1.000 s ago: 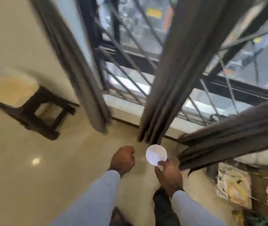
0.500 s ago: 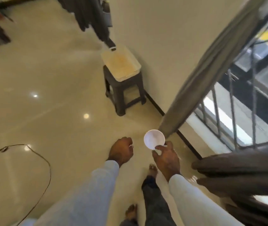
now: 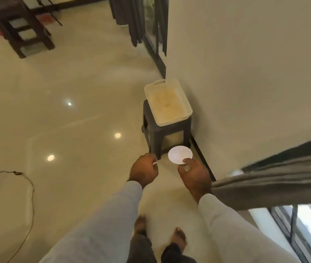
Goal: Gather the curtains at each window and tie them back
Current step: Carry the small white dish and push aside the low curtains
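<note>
Grey curtain is stretching across from the right, its far end cut off by the frame edge. Right hand is pinching a white dish; left hand is curling around something small and white, too tiny to identify.

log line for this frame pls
left hand: pinches small white bit | right hand: holds white disc | ahead: basket on stool | curtain: right, untied

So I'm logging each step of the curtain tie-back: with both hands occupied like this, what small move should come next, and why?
Probably set the white dish down in the white basket on the dark stool just ahead. The right hand holds it and the left hand pinches something small and white, so neither is free to gather the grey curtain.
</note>
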